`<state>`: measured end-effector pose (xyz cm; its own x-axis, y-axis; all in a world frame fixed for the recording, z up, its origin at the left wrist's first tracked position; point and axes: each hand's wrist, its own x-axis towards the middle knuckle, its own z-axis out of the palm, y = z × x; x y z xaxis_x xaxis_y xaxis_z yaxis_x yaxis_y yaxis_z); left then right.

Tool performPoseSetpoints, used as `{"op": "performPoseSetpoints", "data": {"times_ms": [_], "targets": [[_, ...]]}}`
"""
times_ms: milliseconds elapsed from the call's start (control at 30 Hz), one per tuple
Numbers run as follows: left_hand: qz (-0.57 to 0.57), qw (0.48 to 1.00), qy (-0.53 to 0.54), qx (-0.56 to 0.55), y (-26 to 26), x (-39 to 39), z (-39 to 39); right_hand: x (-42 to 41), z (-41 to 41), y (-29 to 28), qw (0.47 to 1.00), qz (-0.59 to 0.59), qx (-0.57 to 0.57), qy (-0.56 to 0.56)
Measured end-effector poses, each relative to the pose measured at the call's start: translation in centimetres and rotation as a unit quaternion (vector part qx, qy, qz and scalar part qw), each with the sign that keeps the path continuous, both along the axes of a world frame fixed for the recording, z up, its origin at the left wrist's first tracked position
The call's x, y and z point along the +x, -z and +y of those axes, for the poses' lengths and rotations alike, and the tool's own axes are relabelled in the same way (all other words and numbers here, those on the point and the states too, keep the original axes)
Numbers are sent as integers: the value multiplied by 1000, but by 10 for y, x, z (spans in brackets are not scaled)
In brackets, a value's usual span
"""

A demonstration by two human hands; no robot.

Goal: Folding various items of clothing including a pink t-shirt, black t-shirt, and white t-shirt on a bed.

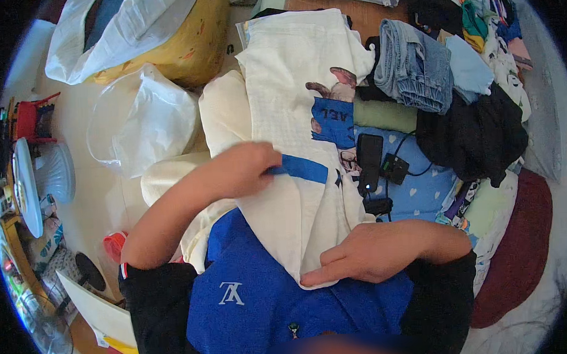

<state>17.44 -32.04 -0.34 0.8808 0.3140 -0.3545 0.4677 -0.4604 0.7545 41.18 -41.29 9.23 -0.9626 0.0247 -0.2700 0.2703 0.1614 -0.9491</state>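
Observation:
A cream-white garment (280, 106) with a printed figure and a blue patch is spread over my lap and away from me. Part of it is folded over, and a blue strip (304, 169) shows on the folded layer. My right hand (363, 256) pinches the near corner of the cloth between thumb and fingers. Farther up on the left, my left hand (252, 171) rests on the garment with curled fingers beside the blue strip. Its fingertips are blurred, so whether they grip the cloth is unclear.
On the right are folded jeans (414, 67), a black garment (471, 131) and a black device (370, 161) with cables on blue heart-patterned cloth (422, 194). To the left stand a clear plastic bag (155, 121), a yellow bag (178, 53) and a pale blue stool (55, 172).

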Motion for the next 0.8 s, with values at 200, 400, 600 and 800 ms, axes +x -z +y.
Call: {"op": "performPoseSetpoints", "data": {"times_ms": [200, 400, 600, 800], "targets": [[-148, 966, -166, 131, -13, 44, 0, 0, -5, 4, 999, 39, 29, 18], [-146, 981, -32, 126, 38, 51, -21, -2, 2, 0, 1000, -6, 13, -16], [-10, 998, 39, 44, 29, 57, -11, 2, -1, 4, 999, 36, 10, 18], [-164, 961, -131, 181, -20, 73, 16, 0, -3, 7, 998, 44, 18, 28]]}}
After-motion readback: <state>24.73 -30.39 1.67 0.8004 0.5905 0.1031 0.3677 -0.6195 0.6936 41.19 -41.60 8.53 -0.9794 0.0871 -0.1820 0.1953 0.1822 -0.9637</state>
